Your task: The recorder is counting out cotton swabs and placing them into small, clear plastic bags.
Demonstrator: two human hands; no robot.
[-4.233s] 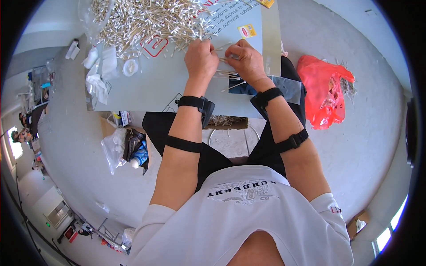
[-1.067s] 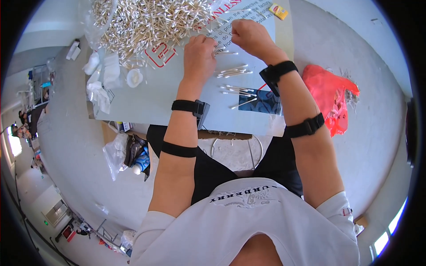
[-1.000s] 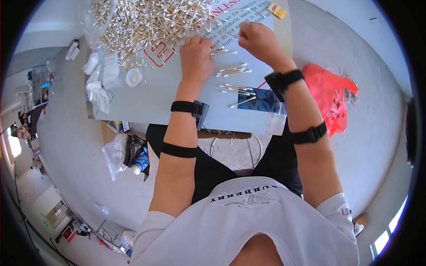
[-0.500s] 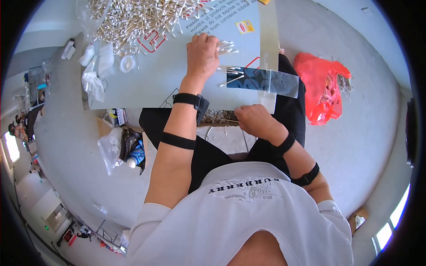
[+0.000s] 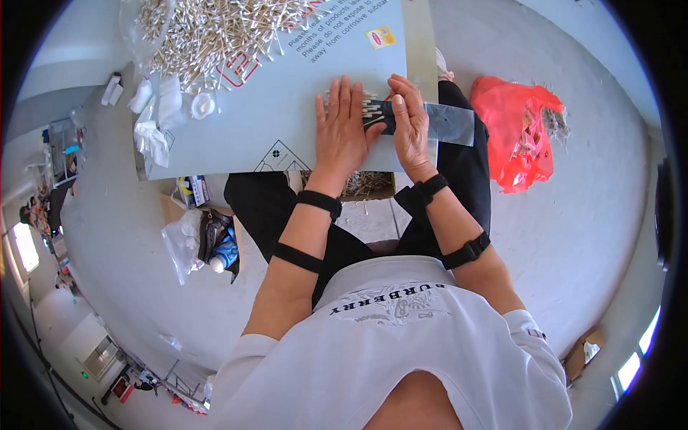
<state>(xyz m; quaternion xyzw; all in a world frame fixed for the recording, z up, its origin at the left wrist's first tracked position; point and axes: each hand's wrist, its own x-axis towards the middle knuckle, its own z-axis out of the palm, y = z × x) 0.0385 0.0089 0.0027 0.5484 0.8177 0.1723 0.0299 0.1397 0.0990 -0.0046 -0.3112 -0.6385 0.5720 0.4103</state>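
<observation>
My left hand [image 5: 342, 132] lies flat on the grey-blue board [image 5: 236, 132], fingers stretched out and slightly apart. Beside it my right hand [image 5: 411, 130] stands on its edge, fingers extended, thumb up. A small row of cotton swabs [image 5: 372, 109] sits between the two hands, partly hidden by the left fingers. Under these swabs lies a dark plastic bag [image 5: 388, 115]; its clear end [image 5: 453, 124] reaches out past my right hand and over the board's edge. Neither hand appears to grip anything.
A large heap of cotton swabs [image 5: 208, 36] spreads over the board's far left. Near it are a round white lid [image 5: 203, 106] and crumpled white plastic [image 5: 151, 143]. A box of swabs [image 5: 369, 185] sits below the near edge. A red bag [image 5: 512, 136] lies at right.
My left hand has moved down and flattened beside the swabs. The right hand has risen from the near edge onto the bag. The swabs now lie together between both hands.
</observation>
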